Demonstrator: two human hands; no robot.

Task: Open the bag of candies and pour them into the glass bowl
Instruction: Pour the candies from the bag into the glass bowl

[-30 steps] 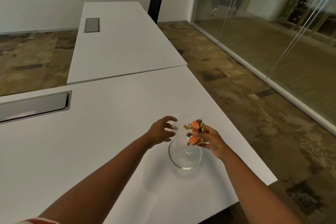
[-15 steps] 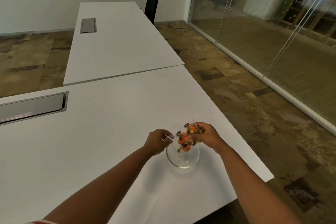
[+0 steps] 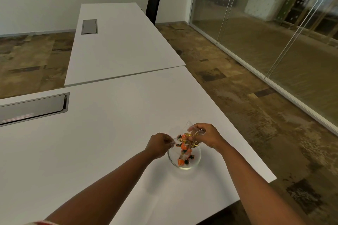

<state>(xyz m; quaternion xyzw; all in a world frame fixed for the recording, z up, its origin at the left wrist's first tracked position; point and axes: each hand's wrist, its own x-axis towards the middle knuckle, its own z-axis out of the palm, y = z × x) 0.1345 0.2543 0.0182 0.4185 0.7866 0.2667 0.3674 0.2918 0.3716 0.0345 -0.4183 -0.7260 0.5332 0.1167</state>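
Both hands work over the glass bowl (image 3: 184, 159), which sits on the white table (image 3: 109, 133) near its right edge. The left hand (image 3: 158, 144) is curled closed, thumb and fingertips pinching the lower left edge of the clear plastic bag (image 3: 182, 133) just above the bowl's left rim. The right hand (image 3: 205, 136) is also curled closed, fingers gripping the bag's upper right part, held higher than the left hand and over the bowl's far rim. The bag is stretched between the two hands and tilted down to the left, with its lower end over the bowl. Candies (image 3: 184, 142) in orange and gold wrappers are bunched inside the bag, just beside the right hand's fingers. A few more candies already lie in the bowl (image 3: 183, 160), orange and dark wrapped. Whether the bag's mouth is fully open cannot be told; the plastic is too clear and small. Hands are near each other, not touching, the bag between them. Both forearms are bare; a striped sleeve edge (image 3: 39, 223) shows at the bottom left. A second white table (image 3: 118, 42) stands behind, with a black chair (image 3: 154, 3) at its far end.
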